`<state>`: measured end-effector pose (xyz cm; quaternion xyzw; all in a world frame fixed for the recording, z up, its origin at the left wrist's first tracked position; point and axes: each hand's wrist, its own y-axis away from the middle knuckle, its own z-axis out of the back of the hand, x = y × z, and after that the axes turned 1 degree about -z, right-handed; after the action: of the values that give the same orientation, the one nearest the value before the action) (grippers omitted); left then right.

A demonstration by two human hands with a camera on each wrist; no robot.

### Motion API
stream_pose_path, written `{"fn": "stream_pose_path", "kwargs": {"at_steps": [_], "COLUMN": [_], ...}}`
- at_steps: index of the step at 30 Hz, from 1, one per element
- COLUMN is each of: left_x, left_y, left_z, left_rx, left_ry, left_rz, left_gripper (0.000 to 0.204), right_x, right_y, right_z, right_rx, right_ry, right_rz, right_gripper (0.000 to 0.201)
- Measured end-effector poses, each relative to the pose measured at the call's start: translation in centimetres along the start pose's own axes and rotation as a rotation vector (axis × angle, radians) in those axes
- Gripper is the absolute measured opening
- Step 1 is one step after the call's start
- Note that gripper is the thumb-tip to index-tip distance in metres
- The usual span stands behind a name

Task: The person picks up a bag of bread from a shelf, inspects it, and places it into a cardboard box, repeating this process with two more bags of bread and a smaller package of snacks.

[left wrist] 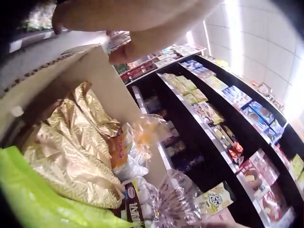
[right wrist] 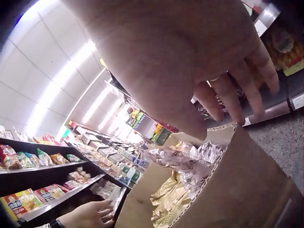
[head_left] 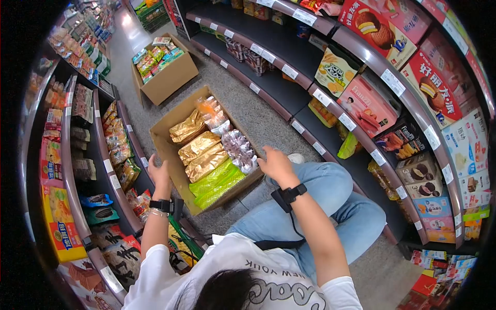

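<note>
Person crouches in a shop aisle over an open cardboard box [head_left: 168,150] on the grey floor [head_left: 243,108]; left hand [head_left: 159,173] sits on the box's near-left rim, fingers curled over the edge, thumb side toward the inside as the left wrist view shows it [left wrist: 118,28]; right hand [head_left: 276,164] is at the box's near-right corner rim, fingers bent and slightly apart in the right wrist view [right wrist: 228,90], hovering at or on the cardboard edge; actual contact there cannot be told; both wrists carry black strapped cameras.

Box sits between the two shelf runs, just ahead of the person's jeans-clad knees [head_left: 330,191]; inside it, gold foil bags [head_left: 199,150] fill the middle and far-left; green packets [head_left: 217,181] lie at the near end; clear crinkly bags [head_left: 237,147] run along the right side; an orange-tinted clear bag [head_left: 209,106] is at the far end.

A second cardboard box [head_left: 170,77] with colourful snack packs stands further up the aisle, well apart; right shelves [head_left: 289,88] are partly bare on the lower tiers, with large pie and biscuit cartons [head_left: 434,93] higher up; left shelves [head_left: 98,155] hold packed snack bags.
</note>
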<state>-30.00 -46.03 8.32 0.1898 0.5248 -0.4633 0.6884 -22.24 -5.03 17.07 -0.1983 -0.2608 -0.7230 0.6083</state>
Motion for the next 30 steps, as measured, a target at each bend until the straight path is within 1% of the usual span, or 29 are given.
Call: {"fn": "stream_pose_path", "kwargs": {"at_steps": [1,3,5,6,7,9,10,12,13,16,20,21,24,28,30], "left_x": [1.9,-2.0,1.3,1.5,1.9,-0.3,0.4,0.3,0.3,-0.1,-1.1,-2.1,-2.4,-2.7,-4.8], "left_y": [-0.1,2.0,2.1,2.0,2.2,3.8,3.6,3.2,3.3,3.5,3.3,3.5,3.4,3.2,3.9], "left_z": [0.2,1.7,2.8,3.0,2.7,1.4,1.3,0.7,0.4,0.4,0.7,0.6,0.1,-1.1,-2.2], "left_rx": [-0.099,0.11,0.424,0.585,0.558,0.51,0.523,0.554,0.449,0.365,0.387,0.368,0.367,0.424,0.433], "left_ry": [0.015,0.063,0.3,0.417,0.396,0.359,0.356,0.352,0.346,0.38,0.331,0.337,0.316,0.353,0.343], "left_rz": [0.022,0.461,0.873,1.077,1.047,0.987,0.981,0.966,0.996,0.957,0.882,0.881,0.865,0.903,0.918], "left_gripper": [0.043,0.04,0.031,0.027,0.023,0.014,0.014,0.015,0.018,0.02,0.02,0.02,0.021,0.02,0.019], "right_x": [0.0,0.1,-0.2,-0.5,-0.7,-0.8,-1.0,-0.9,-0.9,-1.1,-1.4,-1.5,-1.9,-2.8,-3.3], "right_y": [-0.4,-0.9,-1.5,-1.9,-2.2,-2.8,-3.0,-3.0,-3.0,-3.2,-3.6,-3.8,-4.3,-4.5,-4.5], "right_z": [-0.2,-0.6,-1.2,-1.7,-2.3,-3.1,-3.4,-3.6,-3.7,-4.0,-3.8,-3.6,-3.1,-1.9,-0.7], "right_rx": [0.014,0.066,0.109,0.124,0.14,0.162,0.172,0.113,0.08,0.061,0.074,0.082,0.124,0.076,0.037], "right_ry": [0.026,0.018,0.027,0.037,0.047,0.053,0.06,0.105,0.124,0.126,0.107,0.091,0.115,0.092,0.071], "right_rz": [-0.013,-0.046,-0.078,-0.093,-0.11,-0.131,-0.141,-0.103,-0.086,-0.119,-0.1,-0.131,-0.165,-0.217,-0.247], "right_gripper": [0.039,0.037,0.035,0.034,0.033,0.03,0.028,0.019,0.017,0.016,0.016,0.018,0.017,0.017,0.018]}}
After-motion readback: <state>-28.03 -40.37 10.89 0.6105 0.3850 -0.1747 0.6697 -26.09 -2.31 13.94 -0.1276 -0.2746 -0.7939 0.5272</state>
